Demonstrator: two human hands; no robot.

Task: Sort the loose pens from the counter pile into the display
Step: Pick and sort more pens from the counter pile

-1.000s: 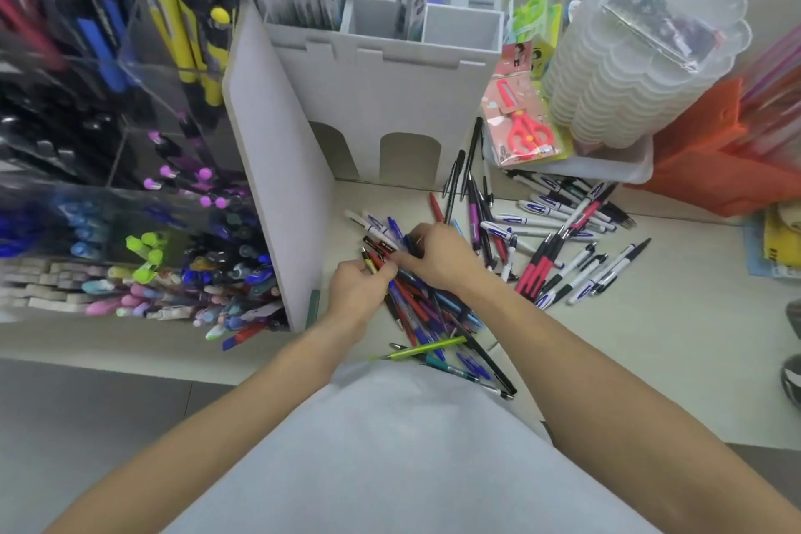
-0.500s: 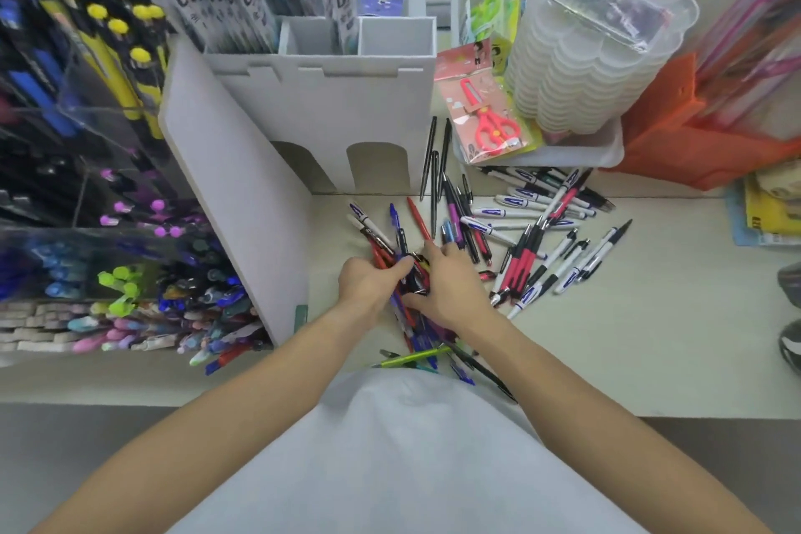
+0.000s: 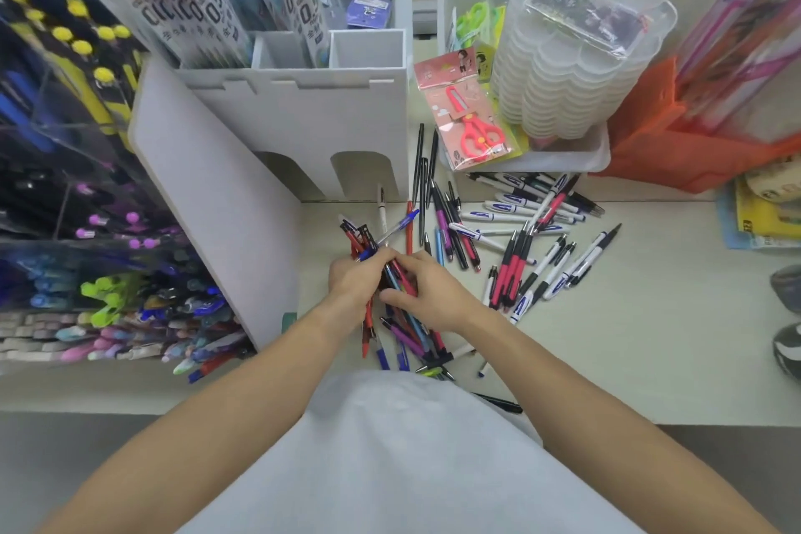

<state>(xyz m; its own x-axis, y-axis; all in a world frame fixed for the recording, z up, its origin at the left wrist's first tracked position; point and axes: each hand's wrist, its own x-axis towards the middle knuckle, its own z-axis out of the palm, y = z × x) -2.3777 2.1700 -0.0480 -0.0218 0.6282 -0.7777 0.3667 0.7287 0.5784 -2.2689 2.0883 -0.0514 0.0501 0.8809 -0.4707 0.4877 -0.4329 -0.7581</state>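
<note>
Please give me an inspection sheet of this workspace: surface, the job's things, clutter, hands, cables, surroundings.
Surface: pale counter, loose pens spread over it.
Job's things: mixed pen pile; clear pen display at left, holding many pens.
Clutter: packaged red scissors; stack of clear lids in a white tray.
Hands: left hand grips a bundle of red and blue pens; right hand rests on the bundle.
Cables: nothing seen.
Surroundings: white card organiser; orange bag at right.

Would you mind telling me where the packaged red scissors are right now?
In the head view, the red scissors sit right of centre toward the back, their pack leaning on the white tray beside the clear containers, above the pens.
</note>
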